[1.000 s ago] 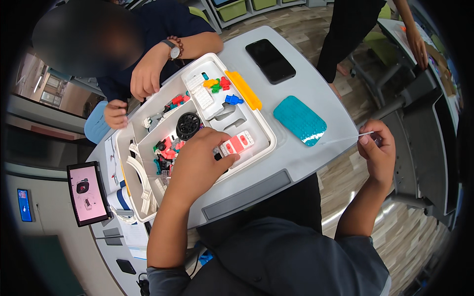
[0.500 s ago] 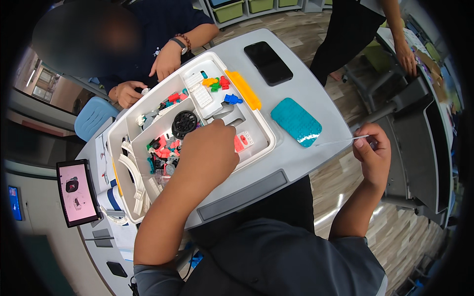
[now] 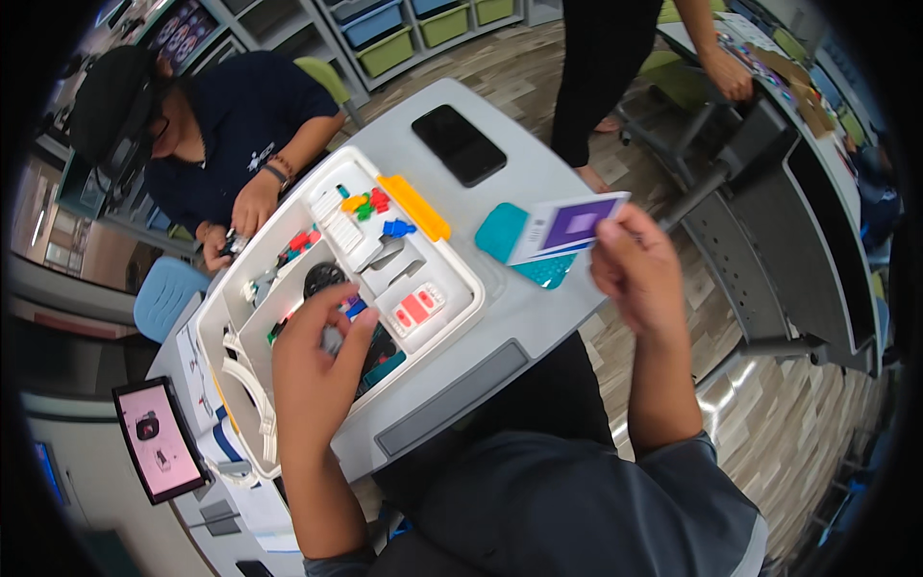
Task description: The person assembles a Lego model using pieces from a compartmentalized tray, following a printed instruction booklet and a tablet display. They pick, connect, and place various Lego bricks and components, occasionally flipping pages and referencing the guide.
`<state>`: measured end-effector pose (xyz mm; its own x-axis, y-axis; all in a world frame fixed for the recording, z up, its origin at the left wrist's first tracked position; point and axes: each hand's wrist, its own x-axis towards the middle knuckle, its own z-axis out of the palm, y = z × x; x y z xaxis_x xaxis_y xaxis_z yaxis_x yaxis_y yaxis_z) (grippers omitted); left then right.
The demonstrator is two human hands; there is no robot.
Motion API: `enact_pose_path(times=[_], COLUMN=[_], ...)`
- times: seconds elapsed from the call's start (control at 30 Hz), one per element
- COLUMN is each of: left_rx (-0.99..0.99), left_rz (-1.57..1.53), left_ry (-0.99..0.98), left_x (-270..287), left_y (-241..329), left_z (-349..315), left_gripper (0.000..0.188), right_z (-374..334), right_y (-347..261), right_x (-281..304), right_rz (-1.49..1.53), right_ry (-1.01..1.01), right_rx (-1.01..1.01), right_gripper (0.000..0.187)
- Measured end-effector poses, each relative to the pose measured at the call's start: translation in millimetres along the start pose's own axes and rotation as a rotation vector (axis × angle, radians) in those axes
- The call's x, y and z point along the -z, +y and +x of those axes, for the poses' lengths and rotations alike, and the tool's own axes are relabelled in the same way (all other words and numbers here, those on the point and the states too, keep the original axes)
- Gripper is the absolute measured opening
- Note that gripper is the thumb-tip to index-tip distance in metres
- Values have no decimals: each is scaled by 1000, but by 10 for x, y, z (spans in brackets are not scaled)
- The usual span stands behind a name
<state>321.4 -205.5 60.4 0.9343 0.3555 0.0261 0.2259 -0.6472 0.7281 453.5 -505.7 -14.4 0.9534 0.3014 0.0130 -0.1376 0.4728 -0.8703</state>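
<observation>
Single head view, looking steeply down, close over table (image 3: 538, 173).

A black phone (image 3: 459, 144) lies flat on the grey table (image 3: 538, 317), near its far edge. A teal case (image 3: 514, 248) lies on the same table, closer in than the phone. A tablet with a pink screen (image 3: 159, 440) stands off the table's left corner. Beyond the table, 3 green bins (image 3: 444, 24) sit on low shelves, and a blue chair (image 3: 163, 293) stands left of the table.
</observation>
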Motion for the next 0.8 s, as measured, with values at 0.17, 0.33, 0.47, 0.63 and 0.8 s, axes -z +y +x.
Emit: enact_pose_path(times=[0.17,0.33,0.47,0.63,0.8], left_rx=[-170,47,112,-24,-86], left_rz=[-307,-609,-785,-676,-569], left_ry=[-60,-105,-199,-353,-423], left_x=[-208,-386,-320,-241,-197], left_y=[-160,-211,-390,-452,-478], left_z=[-362,-853,-976,-963,-853], left_gripper=[33,27,24,23,26], right_z=[-164,-700,-824,-632,-547], right_y=[276,492,550,340,130], right_x=[-391,-866,-929,-874,-1023], right_rz=[132,-62,-247,-636,-780], right_ry=[-158,-331,-415,-540,-614], right_rx=[-231,-369,-199,-25,-44], right_gripper=[14,15,24,19,9])
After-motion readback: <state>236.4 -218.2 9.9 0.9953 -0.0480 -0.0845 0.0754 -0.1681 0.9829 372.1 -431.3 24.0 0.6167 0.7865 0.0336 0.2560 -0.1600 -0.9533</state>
